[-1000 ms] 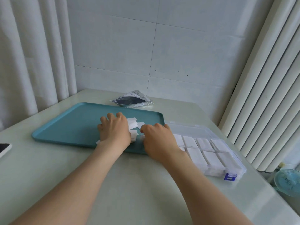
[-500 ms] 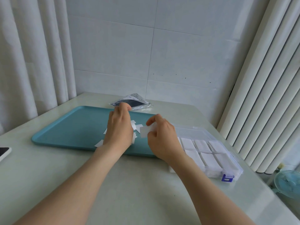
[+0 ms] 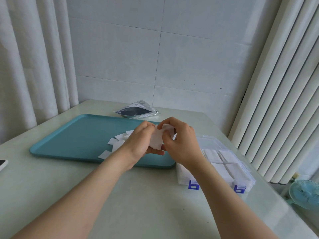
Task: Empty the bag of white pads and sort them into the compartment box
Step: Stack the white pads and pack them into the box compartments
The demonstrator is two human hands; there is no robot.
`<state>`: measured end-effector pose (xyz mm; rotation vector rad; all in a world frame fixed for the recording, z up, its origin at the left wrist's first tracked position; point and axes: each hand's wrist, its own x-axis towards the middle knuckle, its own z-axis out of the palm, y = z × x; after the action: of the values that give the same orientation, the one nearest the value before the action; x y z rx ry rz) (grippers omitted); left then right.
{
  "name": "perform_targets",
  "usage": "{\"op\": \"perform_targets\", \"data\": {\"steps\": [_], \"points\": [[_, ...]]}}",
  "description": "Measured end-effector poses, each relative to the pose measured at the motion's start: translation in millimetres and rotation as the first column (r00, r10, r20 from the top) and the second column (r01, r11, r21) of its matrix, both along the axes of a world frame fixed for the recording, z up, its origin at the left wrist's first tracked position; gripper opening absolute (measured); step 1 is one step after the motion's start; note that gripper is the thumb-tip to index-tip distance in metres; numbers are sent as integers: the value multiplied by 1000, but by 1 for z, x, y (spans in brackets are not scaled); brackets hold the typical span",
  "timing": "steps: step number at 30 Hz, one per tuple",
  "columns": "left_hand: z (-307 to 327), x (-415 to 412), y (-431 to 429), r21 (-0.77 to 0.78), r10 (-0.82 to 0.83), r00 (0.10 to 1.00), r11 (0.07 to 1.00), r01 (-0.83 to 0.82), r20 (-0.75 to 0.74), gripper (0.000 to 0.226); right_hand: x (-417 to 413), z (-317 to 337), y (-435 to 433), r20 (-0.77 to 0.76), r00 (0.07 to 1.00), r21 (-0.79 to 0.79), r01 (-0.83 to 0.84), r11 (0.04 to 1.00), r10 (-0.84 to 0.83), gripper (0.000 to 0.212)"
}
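Note:
Both hands are raised just above the teal tray's [image 3: 72, 140] right end, holding a small stack of white pads [image 3: 158, 139] between them. My left hand [image 3: 140, 142] cups the stack from below and the left. My right hand [image 3: 181, 140] pinches its top edge with thumb and fingers. Several loose white pads [image 3: 114, 144] lie on the tray beside my left wrist. The clear compartment box [image 3: 224, 163] with blue latches sits open to the right of the tray, pads lying in its compartments. The emptied bag [image 3: 136, 112] lies flat behind the tray.
A phone [image 3: 2, 164] pokes in at the table's left edge. Curtains hang at left, a white radiator stands at right, and a small blue fan [image 3: 305, 194] sits on the floor beyond the table's right edge. A tiled wall closes the back.
Both hands have lifted off the tray and come together. My right hand brought its pad to the left hand, and the two now hold a gathered stack.

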<state>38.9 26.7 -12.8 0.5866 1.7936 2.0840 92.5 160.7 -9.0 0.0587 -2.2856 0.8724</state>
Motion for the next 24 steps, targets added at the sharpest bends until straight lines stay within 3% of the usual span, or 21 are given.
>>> {"op": "perform_targets", "data": {"steps": [6,9,15,18,21,24], "points": [[0,1,-2,51,-135,987,990,131,86,21,0,-1,1,0,996,8,-86,996,86,22],[0,2,-2,32,-215,974,976,213,70,32,0,-1,0,20,993,-36,-116,993,117,29],[-4,-1,-3,41,-194,965,981,190,177,33,-6,-3,1,-51,998,-5,23,1000,-23,22],[-5,-4,-2,85,-191,953,981,176,235,35,-7,1,5,-39,997,-130,54,990,-60,24],[-6,-6,-3,125,-208,946,975,182,248,37,0,7,4,33,994,-334,-84,939,101,21],[-4,-4,-5,181,-296,923,950,256,248,38,4,6,-1,77,982,-410,-126,903,172,18]]}}
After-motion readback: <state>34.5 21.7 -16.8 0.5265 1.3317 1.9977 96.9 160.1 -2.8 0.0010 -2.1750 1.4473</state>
